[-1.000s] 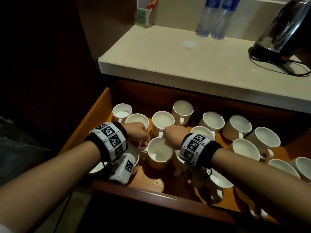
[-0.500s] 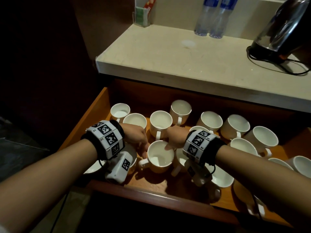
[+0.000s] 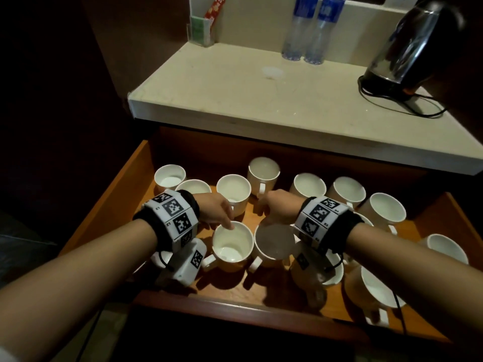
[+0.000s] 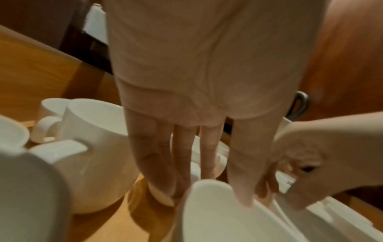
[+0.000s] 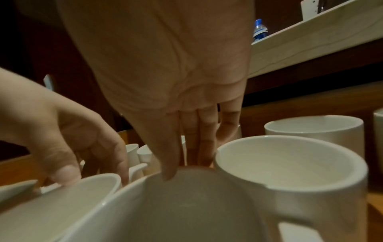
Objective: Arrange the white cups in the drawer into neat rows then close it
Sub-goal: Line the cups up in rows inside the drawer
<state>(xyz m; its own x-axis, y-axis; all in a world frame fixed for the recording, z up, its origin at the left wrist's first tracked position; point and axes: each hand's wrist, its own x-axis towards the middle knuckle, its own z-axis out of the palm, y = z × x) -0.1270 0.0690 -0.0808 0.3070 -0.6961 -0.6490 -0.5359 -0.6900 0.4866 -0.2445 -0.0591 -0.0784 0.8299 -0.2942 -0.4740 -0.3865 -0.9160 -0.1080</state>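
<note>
An open wooden drawer (image 3: 122, 186) holds several white cups. Two of them stand side by side near the front. My left hand (image 3: 227, 223) pinches the far rim of the left cup (image 3: 230, 246), thumb inside and fingers outside; the left wrist view shows that hand (image 4: 207, 185) on the cup (image 4: 217, 217). My right hand (image 3: 264, 218) pinches the far rim of the right cup (image 3: 274, 244) the same way. The right wrist view has this hand (image 5: 186, 165) on its cup (image 5: 186, 212), with the left cup (image 5: 62, 204) beside it.
More cups form a loose back row (image 3: 309, 185) and lie scattered on the right (image 3: 376, 286). A pale countertop (image 3: 261, 105) overhangs the drawer's back, bearing a kettle (image 3: 407, 48), its cord and two water bottles (image 3: 311, 30). Bare drawer floor shows near the front edge (image 3: 235, 286).
My left hand has moved from the cup's handle side to its far rim. My right hand now holds the neighbouring cup, which has come out beside the left one.
</note>
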